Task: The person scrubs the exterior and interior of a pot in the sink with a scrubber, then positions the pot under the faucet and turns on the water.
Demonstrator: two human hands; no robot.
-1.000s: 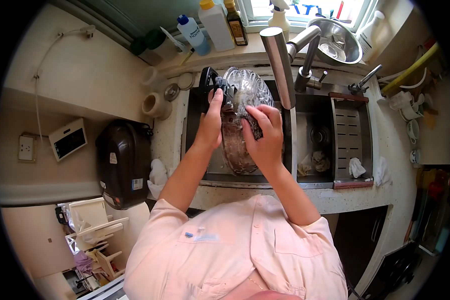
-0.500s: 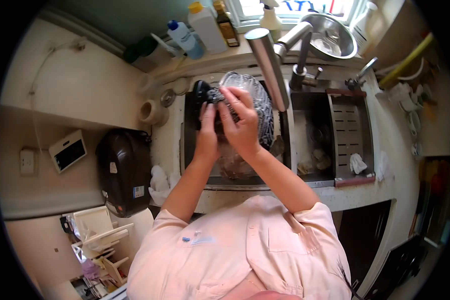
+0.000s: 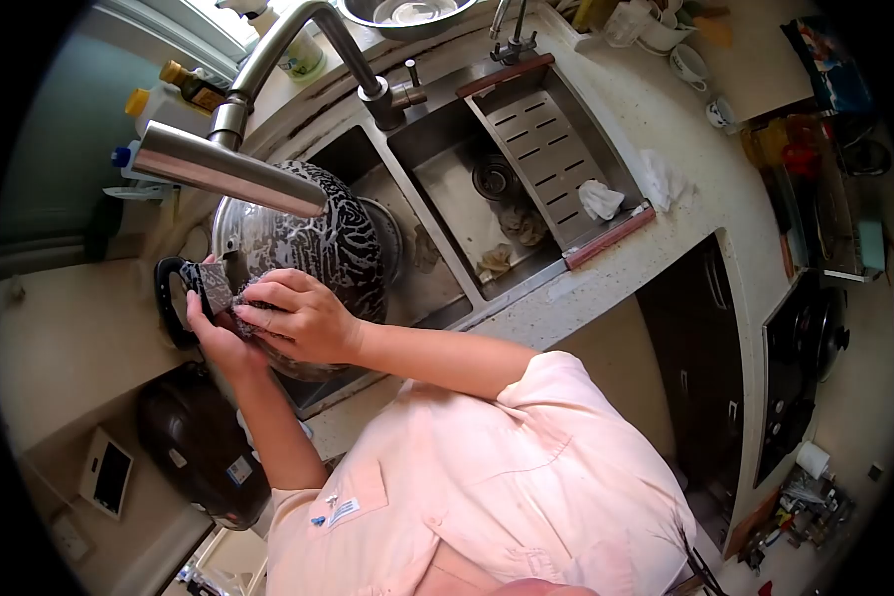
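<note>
A large pot [image 3: 356, 243], its dark side streaked with white suds, rests tilted in the left sink basin. A black loop handle [image 3: 172, 310] juts from the pot's left side. My left hand [image 3: 230, 348] is closed at the base of that handle, its thumb side against the soapy bracket. Pressed to the pot beside it, my right hand [image 3: 313, 316] closes over a grey steel wool scrubber [image 3: 252, 298]. Only part of the scrubber shows between the fingers of both hands. The tap spout [image 3: 233, 171] reaches over the pot's upper edge.
The right basin [image 3: 457, 204] holds limp brownish scraps near its drain. A slotted steel tray [image 3: 541, 149] with a crumpled white cloth [image 3: 600, 200] spans its far side. Bottles [image 3: 204, 91] and a metal bowl [image 3: 407, 18] line the windowsill. A dark brown appliance [image 3: 204, 447] stands at left.
The view has swung, so the sink now appears turned. The pot's handle and both hands show further left in the picture. Both hands stay at the handle, with the scrubber still held.
</note>
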